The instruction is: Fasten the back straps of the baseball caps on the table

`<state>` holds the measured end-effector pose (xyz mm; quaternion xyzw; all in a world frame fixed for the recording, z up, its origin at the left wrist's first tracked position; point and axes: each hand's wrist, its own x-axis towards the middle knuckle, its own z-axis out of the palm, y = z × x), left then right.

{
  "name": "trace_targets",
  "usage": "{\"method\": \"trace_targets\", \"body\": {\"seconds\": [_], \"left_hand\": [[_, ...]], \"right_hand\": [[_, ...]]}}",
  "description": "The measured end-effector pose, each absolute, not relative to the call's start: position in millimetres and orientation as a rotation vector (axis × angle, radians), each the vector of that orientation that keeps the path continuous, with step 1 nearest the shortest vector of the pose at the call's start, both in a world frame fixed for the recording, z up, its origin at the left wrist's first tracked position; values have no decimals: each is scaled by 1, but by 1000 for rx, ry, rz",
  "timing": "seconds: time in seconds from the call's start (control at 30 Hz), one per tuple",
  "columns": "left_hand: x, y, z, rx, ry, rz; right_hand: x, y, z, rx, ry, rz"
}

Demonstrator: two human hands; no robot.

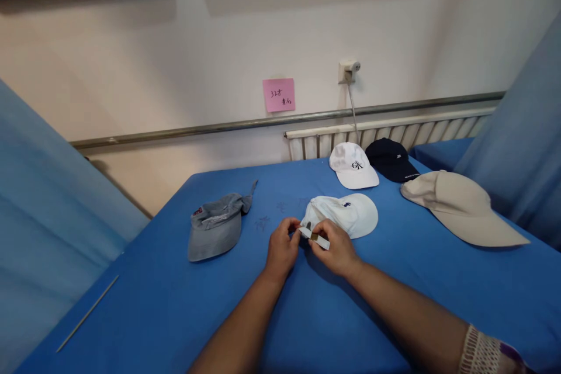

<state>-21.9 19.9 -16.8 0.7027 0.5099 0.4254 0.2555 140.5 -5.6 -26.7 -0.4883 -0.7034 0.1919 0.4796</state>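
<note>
A white cap [350,214] with a small dark logo lies on the blue table [307,315], its brim pointing right. At the cap's back, my left hand [281,248] and my right hand [335,247] both pinch its white adjusting strap [316,238]. A small metal buckle shows on the strap between my fingers. Both hands rest low on the table, fingers closed on the strap.
A grey cap [217,226] lies to the left. Farther back sit a white cap with a black logo [353,165] and a dark cap [391,159]; a beige cap [460,207] lies right. A thin stick [87,314] lies front left. Blue curtains hang on both sides.
</note>
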Motion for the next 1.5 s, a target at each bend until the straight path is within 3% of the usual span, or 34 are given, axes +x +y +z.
{"method": "trace_targets", "body": {"seconds": [0.5, 0.77, 1.0, 1.33, 1.5], "left_hand": [[-22, 14, -10, 2187, 1246, 966], [-22, 14, -9, 2083, 1358, 979], [-20, 13, -1, 1784, 1160, 980], [-58, 48, -15, 1396, 1635, 1517], [-63, 49, -18, 1385, 1638, 1579]], "right_hand": [[147, -11, -25, -1085, -1788, 497], [149, -12, -24, -1067, -1844, 399], [153, -7, -24, -1084, -1765, 383], [169, 1, -21, -1117, -1679, 325], [227, 40, -35, -1642, -1112, 214]]}}
